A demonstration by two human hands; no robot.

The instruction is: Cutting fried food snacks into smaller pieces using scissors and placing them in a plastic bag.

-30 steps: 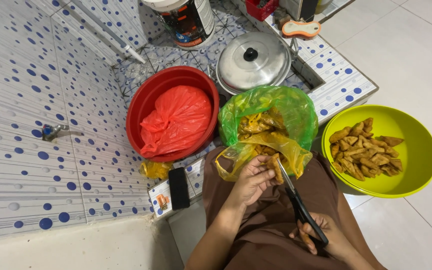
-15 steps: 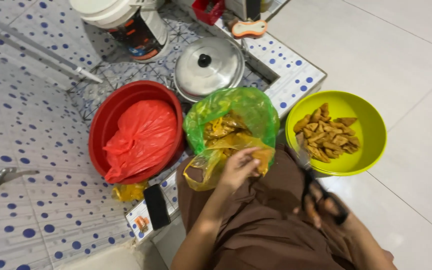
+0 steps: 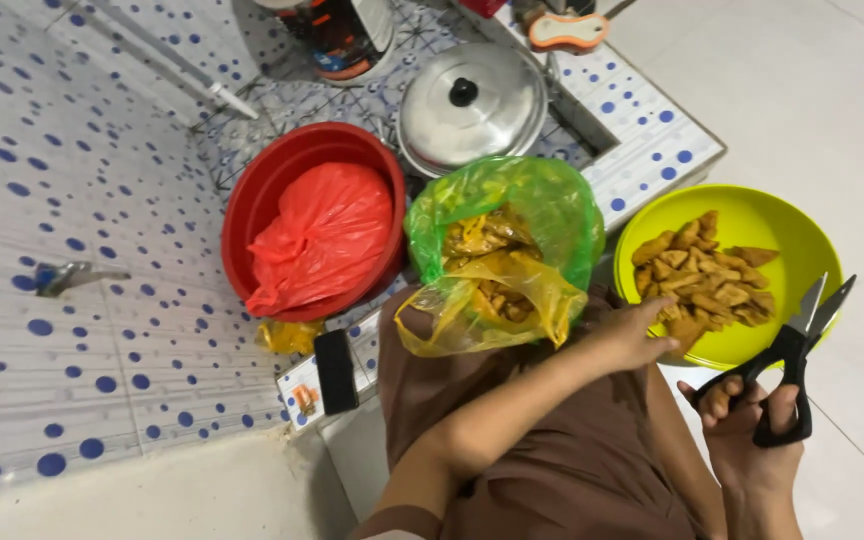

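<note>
Black-handled scissors (image 3: 792, 350), blades parted, sit gripped in the right hand (image 3: 752, 430) beside the yellow bowl (image 3: 802, 235) of golden fried pieces (image 3: 702, 275). The left hand (image 3: 632, 335), fingers loosely open, touches those pieces at the bowl's near rim. A green bag (image 3: 542, 205) rests just left.

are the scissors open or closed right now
Open. The scissors in the right hand show two blade tips spread apart in a V over the yellow bowl.

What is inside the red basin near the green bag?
The red basin holds a crumpled red plastic bag that fills most of it. What the bag contains, and the basin's bottom, are covered and cannot be seen.
</note>
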